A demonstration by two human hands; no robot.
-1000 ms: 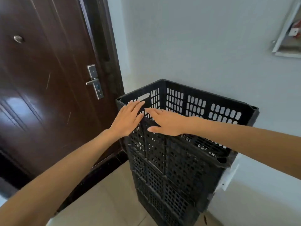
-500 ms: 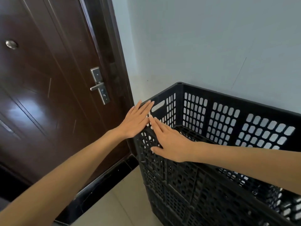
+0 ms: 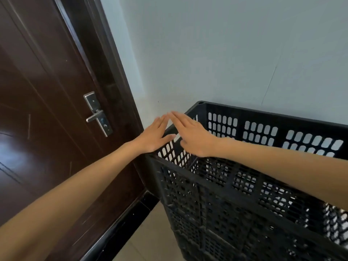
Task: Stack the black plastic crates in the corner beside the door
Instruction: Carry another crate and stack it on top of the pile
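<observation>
A stack of black perforated plastic crates (image 3: 244, 200) stands against the pale wall, its left end close to the dark door frame. The top crate is open upward and looks empty. My left hand (image 3: 155, 135) lies flat over the crate's left end rim, fingers straight and pointing to the corner. My right hand (image 3: 192, 135) reaches across the open top, palm down, fingers extended over the same left end rim. The fingertips of both hands almost meet. Neither hand grips anything.
A dark brown door (image 3: 47, 119) with a silver lever handle (image 3: 98, 114) fills the left. A black threshold strip (image 3: 122, 227) runs along its foot. Beige floor tiles (image 3: 150, 240) show between door and crates. The pale wall (image 3: 226, 53) is behind.
The view has closed in on the crates and shifted left. Both hands slid from the near front corner of the top crate along its left end toward the wall corner.
</observation>
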